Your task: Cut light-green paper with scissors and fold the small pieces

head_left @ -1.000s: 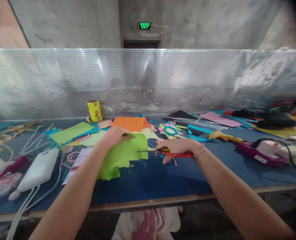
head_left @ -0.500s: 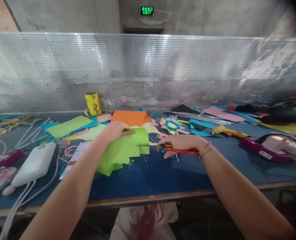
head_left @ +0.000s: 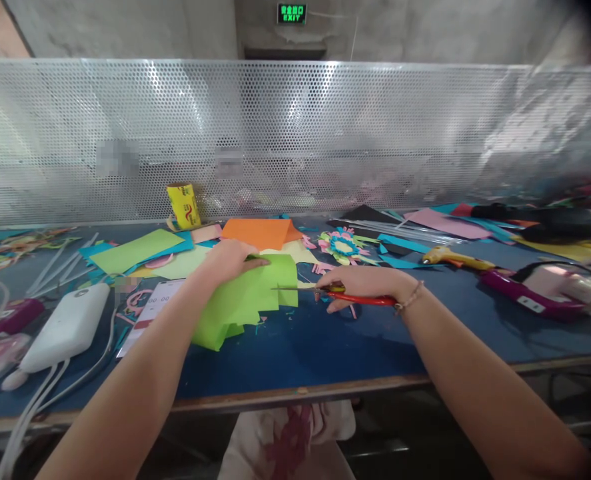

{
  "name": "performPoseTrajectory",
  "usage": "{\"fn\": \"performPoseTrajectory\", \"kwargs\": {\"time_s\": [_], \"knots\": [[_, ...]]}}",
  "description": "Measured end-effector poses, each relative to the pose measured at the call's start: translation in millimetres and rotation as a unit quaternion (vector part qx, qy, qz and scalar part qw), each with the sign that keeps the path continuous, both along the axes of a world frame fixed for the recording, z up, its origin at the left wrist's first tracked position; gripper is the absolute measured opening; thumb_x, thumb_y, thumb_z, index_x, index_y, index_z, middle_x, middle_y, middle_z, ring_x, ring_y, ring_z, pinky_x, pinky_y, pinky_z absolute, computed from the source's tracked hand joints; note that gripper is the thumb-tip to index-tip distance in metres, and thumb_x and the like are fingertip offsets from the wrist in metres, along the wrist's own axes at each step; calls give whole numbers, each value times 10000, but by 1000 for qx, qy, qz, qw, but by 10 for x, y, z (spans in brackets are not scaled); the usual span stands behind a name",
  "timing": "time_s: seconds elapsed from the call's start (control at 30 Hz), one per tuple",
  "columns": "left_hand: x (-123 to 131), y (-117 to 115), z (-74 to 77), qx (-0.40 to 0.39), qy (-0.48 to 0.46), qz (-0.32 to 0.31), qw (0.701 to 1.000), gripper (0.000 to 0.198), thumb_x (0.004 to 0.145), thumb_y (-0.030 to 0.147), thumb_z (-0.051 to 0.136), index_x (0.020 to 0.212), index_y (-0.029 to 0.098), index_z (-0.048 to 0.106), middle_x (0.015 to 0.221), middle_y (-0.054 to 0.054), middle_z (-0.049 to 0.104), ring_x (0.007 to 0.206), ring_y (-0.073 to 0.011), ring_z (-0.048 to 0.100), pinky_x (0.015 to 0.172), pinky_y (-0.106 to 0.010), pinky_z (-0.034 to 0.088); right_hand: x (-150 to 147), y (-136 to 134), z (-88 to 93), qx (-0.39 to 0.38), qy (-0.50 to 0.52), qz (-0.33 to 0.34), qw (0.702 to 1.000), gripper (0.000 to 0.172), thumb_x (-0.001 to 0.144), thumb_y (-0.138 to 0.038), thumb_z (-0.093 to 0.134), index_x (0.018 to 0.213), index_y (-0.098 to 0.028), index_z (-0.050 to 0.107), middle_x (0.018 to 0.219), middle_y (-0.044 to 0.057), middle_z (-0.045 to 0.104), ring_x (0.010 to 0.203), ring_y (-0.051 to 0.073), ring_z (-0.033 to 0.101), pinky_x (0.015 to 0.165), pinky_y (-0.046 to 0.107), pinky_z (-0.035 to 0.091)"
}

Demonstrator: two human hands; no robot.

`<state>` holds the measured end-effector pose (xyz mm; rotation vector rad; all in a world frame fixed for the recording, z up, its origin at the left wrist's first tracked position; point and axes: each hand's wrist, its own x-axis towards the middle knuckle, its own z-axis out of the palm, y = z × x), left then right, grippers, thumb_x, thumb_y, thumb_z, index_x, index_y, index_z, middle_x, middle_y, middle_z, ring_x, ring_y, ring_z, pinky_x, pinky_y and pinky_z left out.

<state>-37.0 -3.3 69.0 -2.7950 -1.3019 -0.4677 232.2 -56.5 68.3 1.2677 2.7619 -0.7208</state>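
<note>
A folded sheet of lime-green paper (head_left: 245, 300), its lower edge cut in steps, is gripped at the top by my left hand (head_left: 232, 262). My right hand (head_left: 355, 285) is closed around red-handled scissors (head_left: 365, 299). Their blades point left and lie across the right part of the green paper. Whether the blades are fully closed is hard to make out. Small paper scraps (head_left: 261, 320) lie on the blue table (head_left: 305, 363) just under the cut edge.
Behind the hands lie folded orange paper (head_left: 260, 233) and a paper flower (head_left: 345, 245). A yellow glue gun (head_left: 455, 259) and purple power strip (head_left: 530, 293) are at right. On the left are a white power bank (head_left: 68, 327) and phone (head_left: 150, 313). A perforated metal screen (head_left: 295, 133) stands behind.
The whole view has shifted slightly. My hands, the green paper and the scissors keep almost the same positions relative to each other.
</note>
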Motion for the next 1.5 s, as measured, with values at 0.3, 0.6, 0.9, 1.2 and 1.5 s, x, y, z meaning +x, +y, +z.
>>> {"fn": "performPoseTrajectory", "kwargs": {"time_s": [0.3,0.6,0.9,1.2,1.5], "knots": [[1,7,2,-1,21,-21,1000,469,798,539,341,660,165,588,604,-39,567,547,-132,466,534,-255,264,20,44,-58,-2,4,20,1000,365,708,-463,553,941,-188,613,848,23,614,744,166,561,653,245,406],[44,-47,16,-1,9,-32,999,469,805,535,332,674,165,590,624,-34,572,547,-121,458,520,-245,250,-64,-32,-3,-3,-25,8,1000,393,725,-484,533,985,-196,596,898,33,618,793,184,566,680,251,401],[45,-49,15,10,1,-38,999,455,799,532,356,671,164,591,627,-29,571,545,-116,458,522,-245,247,-49,-14,-48,12,0,28,1000,385,736,-480,525,971,-185,605,847,28,620,725,160,557,634,243,396],[53,-57,-7,18,14,-40,999,465,793,548,353,668,173,597,612,-28,573,542,-119,458,526,-247,249,-43,-29,-34,11,11,34,999,357,728,-428,543,986,-193,617,881,26,625,775,174,551,659,237,384],[63,-66,-5,21,14,-32,999,466,792,552,349,666,175,592,609,-25,564,532,-115,441,515,-246,239,-41,-22,-52,-19,-3,11,1000,453,721,-486,535,1059,-189,590,927,45,635,812,191,580,681,252,411]]}}
